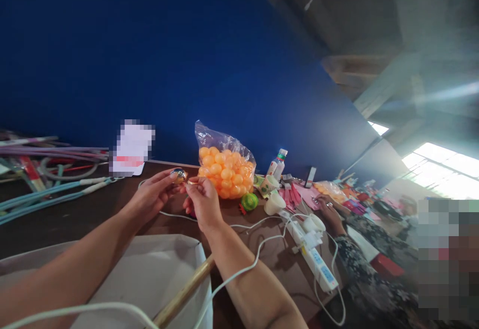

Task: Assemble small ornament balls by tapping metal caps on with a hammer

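My left hand [155,189] is closed around a small shiny, rounded silvery piece [178,174], held in the fingertips above the brown table. Close beside it, my right hand [204,200] pinches a small pale piece [191,183] between thumb and forefinger. The two hands nearly meet; whether the pieces touch I cannot tell. Something dark red and green shows partly under the right hand, too hidden to name. Just behind the hands stands a clear plastic bag [226,171] full of orange balls. A bright green round object [249,201] with red parts lies right of it.
A white box [175,254] and wooden stick [183,291] are below my arms. White cables cross the table to a power strip [314,259]. Right are tape rolls [275,203], a bottle [277,165] and a co-worker's hand [330,213]. Bundled coloured tubes [67,194] lie left.
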`<state>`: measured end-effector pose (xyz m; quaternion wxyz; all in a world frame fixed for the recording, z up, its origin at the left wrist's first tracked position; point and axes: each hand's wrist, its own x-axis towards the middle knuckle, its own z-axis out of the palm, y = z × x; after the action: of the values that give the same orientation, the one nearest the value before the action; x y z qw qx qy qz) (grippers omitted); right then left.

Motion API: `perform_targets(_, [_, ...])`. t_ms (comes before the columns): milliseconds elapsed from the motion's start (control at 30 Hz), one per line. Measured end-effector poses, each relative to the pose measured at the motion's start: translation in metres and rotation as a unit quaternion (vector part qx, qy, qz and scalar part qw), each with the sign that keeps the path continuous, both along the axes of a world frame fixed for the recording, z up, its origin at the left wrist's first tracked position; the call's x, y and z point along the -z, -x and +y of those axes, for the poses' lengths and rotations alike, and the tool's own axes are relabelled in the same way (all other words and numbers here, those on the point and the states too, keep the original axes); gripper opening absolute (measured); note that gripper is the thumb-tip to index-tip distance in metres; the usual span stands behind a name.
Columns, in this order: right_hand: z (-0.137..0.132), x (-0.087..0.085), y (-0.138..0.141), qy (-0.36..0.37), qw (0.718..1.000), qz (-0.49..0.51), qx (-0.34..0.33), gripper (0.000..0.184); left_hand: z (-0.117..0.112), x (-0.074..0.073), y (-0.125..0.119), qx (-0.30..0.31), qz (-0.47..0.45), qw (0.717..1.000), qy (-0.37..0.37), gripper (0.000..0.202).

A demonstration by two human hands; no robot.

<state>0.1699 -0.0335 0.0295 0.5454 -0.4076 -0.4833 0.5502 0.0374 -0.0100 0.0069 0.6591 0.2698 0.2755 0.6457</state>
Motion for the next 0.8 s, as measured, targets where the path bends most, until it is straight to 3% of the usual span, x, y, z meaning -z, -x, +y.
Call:
perform_targets(600, [-0.003, -0.002, 0.0, -0.015, 1.0, -0.016, -0.014, 0.028, -0.002, -0.004, 0.001, 0.02, 0.027, 0.999, -0.027, 0.021])
perform_targets(733, [-0.025, -0.027, -0.009, -0.08, 0.978, -0.164, -0.101, 0.019, 0.0, -0.001, 0.002, 0.016, 0.04, 0.999, -0.004, 0.027])
perform_targets(800, [-0.042, -0.044, -0.017, -0.156, 0.923, -0.308, -0.171, 0.016, 0.001, 0.001, 0.002, 0.002, 0.033, 0.999, 0.013, 0.029])
